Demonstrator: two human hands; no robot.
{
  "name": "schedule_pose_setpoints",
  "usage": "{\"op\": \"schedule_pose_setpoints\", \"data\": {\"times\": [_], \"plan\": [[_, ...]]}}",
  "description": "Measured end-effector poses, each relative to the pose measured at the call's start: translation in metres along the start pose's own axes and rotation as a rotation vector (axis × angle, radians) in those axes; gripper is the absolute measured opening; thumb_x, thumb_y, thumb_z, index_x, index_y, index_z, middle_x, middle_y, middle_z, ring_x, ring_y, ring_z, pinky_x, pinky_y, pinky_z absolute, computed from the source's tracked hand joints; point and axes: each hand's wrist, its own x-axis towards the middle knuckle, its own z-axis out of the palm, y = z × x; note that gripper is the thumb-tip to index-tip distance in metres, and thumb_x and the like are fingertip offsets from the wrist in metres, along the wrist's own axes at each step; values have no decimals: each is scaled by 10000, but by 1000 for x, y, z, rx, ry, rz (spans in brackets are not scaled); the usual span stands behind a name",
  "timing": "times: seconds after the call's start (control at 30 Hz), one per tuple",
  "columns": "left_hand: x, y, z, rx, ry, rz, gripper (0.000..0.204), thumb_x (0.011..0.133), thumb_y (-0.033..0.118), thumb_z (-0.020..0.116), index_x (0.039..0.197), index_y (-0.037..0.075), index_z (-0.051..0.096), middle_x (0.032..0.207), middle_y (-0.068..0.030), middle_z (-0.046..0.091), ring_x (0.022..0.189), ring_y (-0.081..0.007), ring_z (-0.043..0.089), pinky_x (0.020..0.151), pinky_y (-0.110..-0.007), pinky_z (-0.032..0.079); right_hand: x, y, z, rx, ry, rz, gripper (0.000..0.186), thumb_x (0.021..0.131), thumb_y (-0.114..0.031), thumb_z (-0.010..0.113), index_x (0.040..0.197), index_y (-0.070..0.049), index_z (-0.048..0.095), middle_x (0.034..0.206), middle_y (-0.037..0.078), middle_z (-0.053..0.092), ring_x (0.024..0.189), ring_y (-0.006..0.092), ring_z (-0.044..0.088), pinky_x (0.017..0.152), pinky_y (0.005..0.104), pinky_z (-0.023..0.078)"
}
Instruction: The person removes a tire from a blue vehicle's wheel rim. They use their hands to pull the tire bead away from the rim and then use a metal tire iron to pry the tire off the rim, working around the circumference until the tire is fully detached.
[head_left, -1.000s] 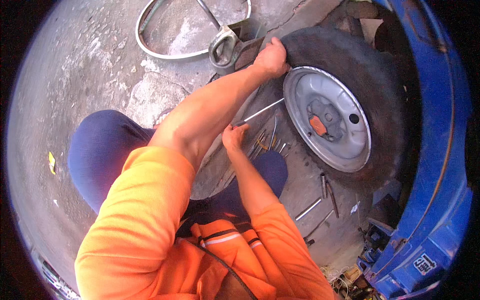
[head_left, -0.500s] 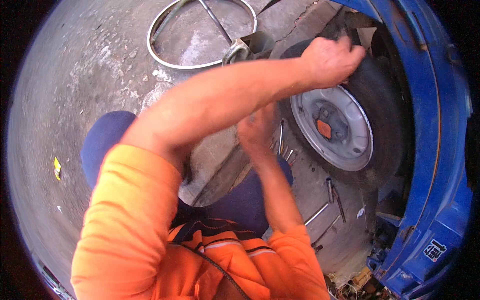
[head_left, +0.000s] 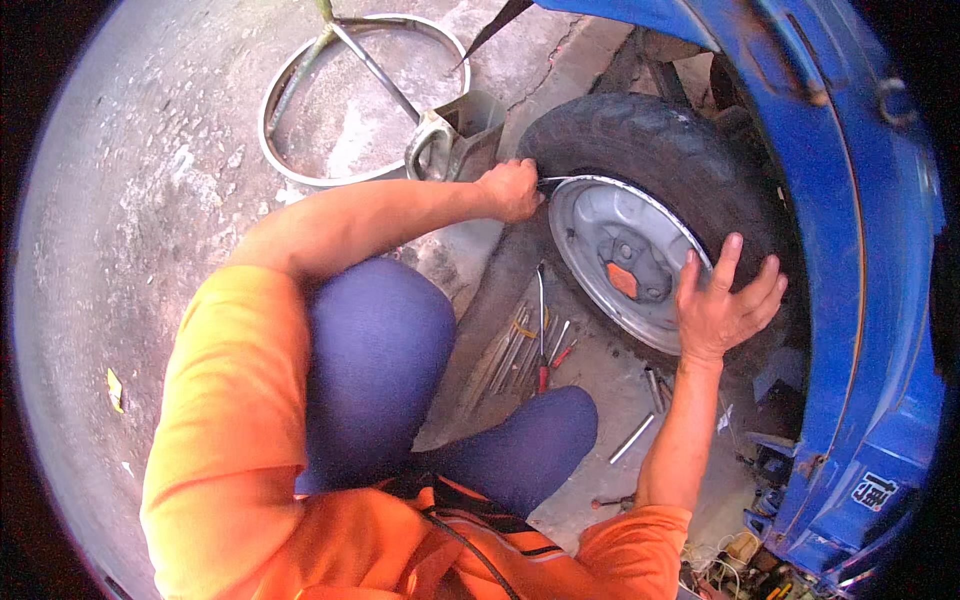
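Note:
A wheel with a black tire (head_left: 640, 135) and a silver-grey rim (head_left: 610, 225) stands tilted beneath the blue vehicle body. At the rim's upper left edge my left hand (head_left: 512, 190) is closed round a slim tool (head_left: 549, 184). Its thin metal shaft lies along the seam between tire and rim; most of its grip is hidden in my fist, so its exact kind cannot be made out. My right hand (head_left: 725, 300) rests on the tire's right side with fingers spread, thumb near the rim. An orange-red patch (head_left: 622, 281) marks the hub centre.
Blue bodywork (head_left: 850, 250) arches along the right. Several long tools (head_left: 520, 345) and a red-handled screwdriver (head_left: 543, 360) lie by my knees; a metal tube (head_left: 632, 438) lies nearer the vehicle. A white ring stand (head_left: 268, 130) with a metal bracket (head_left: 465, 135) stands far left.
My left hand has come down from above the tire to the rim's left edge. My right hand has moved from between my knees to the tire's right side, fingers spread. My view has shifted.

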Motion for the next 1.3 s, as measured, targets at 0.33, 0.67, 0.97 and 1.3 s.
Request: {"op": "schedule_pose_setpoints", "data": {"times": [0.33, 0.67, 0.97, 1.3], "plan": [[-4, 36, -77, 302, -129, 247, 284, 879, 311, 535, 837, 53, 644, 740, -181, 657, 747, -365, 663, 658, -465, 534, -18, 15, 4, -134, -15, -32, 619, 846, -591, 535, 1354, -243, 470, 1401, 248, 343, 1259, 426, 335, 1006, 520, 328], [-15, 51, -241, 632, -287, 478, 158, 832, 174, 585, 863, 28, 637, 767, -197, 650, 771, -391, 648, 644, -473, 519, -14, 7, 5, -89, 7, -17, 644, 834, -573, 566, 1339, -183, 485, 1397, 280, 328, 1281, 455, 305, 1028, 550, 300], [-56, 113, -162, -202, -562, 444, 255, 896, 227, 555, 1033, 20, 613, 906, -231, 645, 907, -417, 613, 798, -466, 485, 14, -24, -53, 327, -254, 202, 558, 846, -442, 591, 1278, -95, 532, 1376, 261, 376, 1263, 481, 316, 1029, 585, 279], [-78, 177, -85, -128, -369, 817, 428, 898, 257, 633, 1236, 12, 539, 1019, -92, 597, 979, -177, 579, 860, -305, 472, -95, -82, -192, 1878, -1038, 1617, 185, 879, -198, 654, 964, -45, 594, 672, -42, 520, 535, 46, 452, 475, 211, 360]]}}
